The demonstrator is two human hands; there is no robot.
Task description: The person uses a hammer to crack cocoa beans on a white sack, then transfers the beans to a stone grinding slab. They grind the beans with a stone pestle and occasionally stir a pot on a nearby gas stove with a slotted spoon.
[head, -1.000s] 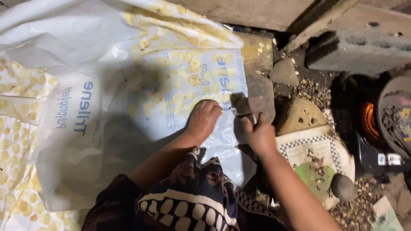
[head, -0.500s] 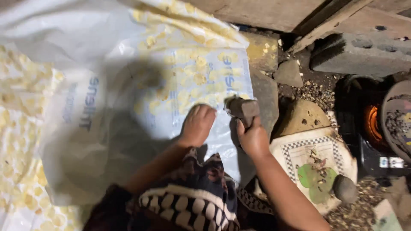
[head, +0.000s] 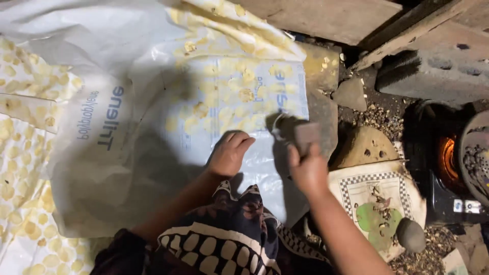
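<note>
My left hand (head: 229,153) rests with curled fingers on a clear plastic sheet (head: 153,127) that covers many flat yellow round pieces (head: 239,97). My right hand (head: 305,168) is raised just right of it and grips a blurred brownish block-like stone (head: 300,133) above the sheet's right edge. A flat stone slab (head: 321,86) lies under that edge of the sheet. More yellow pieces (head: 20,173) lie spread on the sheet at the far left.
A lit stove with an orange glow (head: 448,158) and a dark pan of small pieces (head: 476,158) stand at the right. A checkered-print paper (head: 377,198), a round grey stone (head: 410,235), a concrete block (head: 433,76) and wooden planks (head: 331,15) lie around. Patterned cloth (head: 219,244) covers my lap.
My right hand has lifted the stone up off the sheet and toward the camera. My left hand stays on the plastic, shifted slightly left.
</note>
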